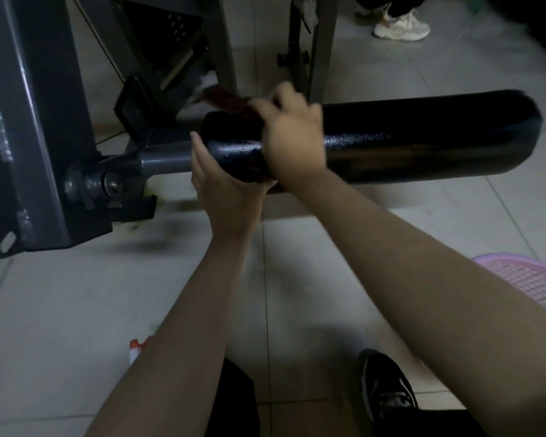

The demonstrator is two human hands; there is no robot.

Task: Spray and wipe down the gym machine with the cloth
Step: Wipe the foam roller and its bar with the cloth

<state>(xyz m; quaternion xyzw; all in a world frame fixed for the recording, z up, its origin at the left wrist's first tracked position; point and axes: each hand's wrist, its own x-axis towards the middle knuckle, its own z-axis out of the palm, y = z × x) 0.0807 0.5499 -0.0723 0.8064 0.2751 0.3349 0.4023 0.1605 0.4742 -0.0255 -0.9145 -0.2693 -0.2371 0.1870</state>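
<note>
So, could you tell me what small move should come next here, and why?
Probably slide the right hand and cloth rightward along the roller pad: they sit near its left end, held by the left hand, with most of its length beyond.

**Surroundings: Non-Task Items**

The floor is laid with pale square tiles, divided by thin grout lines. A pink and purple plastic basket with a mesh wall is seen at the right edge, where it is cut off by the frame. A black shoe is placed on the tiles at lower centre, near dark trousers. A white sneaker, worn by another person, is located at top right, well apart from the basket.
</note>
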